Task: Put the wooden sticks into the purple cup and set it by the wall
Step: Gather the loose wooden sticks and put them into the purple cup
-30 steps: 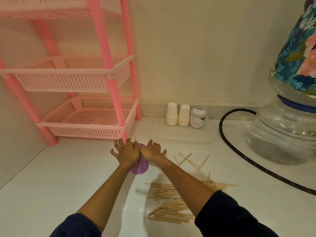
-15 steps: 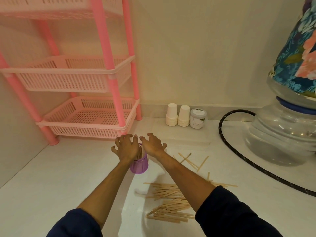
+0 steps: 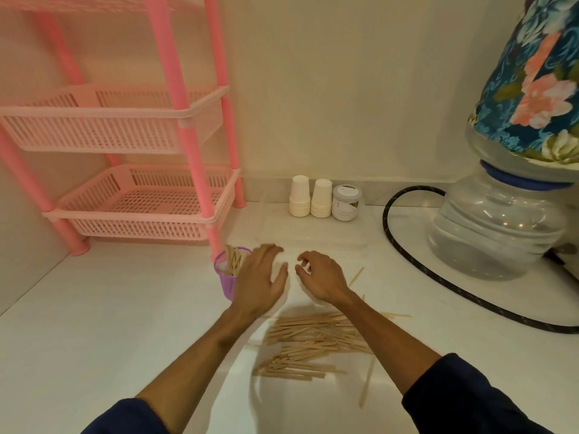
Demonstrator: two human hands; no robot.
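purple cup (image 3: 228, 281) stands upright on the white counter (image 3: 109, 308), right at the foot of the pink rack (image 3: 185, 133), well short of the wall. a bundle of wooden sticks (image 3: 233, 261) pokes out of its top. left hand (image 3: 261, 281) is just right of the cup, overlapping its right side from this angle (can't tell if it actually touches), fingers spread and loose, holding nothing. right hand (image 3: 319, 278) hovers a bit further right of the cup, fingers curled inward, nothing visibly gripped. loose pile of sticks (image 3: 313, 343) lies flat on the counter, nearer the person than the cup and off to its right, under the forearms, with a few strays beyond the right hand. two paper cup stacks (image 3: 310, 197) and a small jar (image 3: 346, 202) sit against the wall, behind and right of the cup.
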